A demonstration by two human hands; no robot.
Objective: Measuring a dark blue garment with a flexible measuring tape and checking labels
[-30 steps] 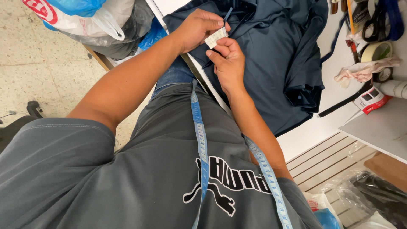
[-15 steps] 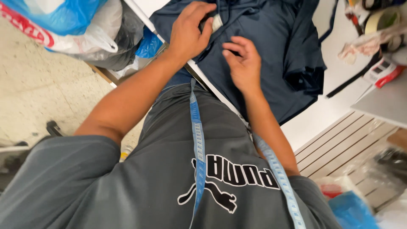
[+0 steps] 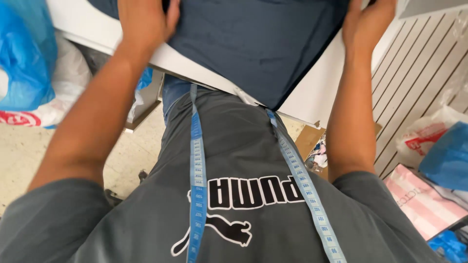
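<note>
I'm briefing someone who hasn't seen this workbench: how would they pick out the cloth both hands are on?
Start at the white table running across the top of the view. The dark navy cloth lies spread flat on it, one corner hanging over the near edge, with the left hand and right hand pressed on its two sides. It is the only dark, smooth fabric there; the plastic bags nearby are bright blue and crinkled.
</note>
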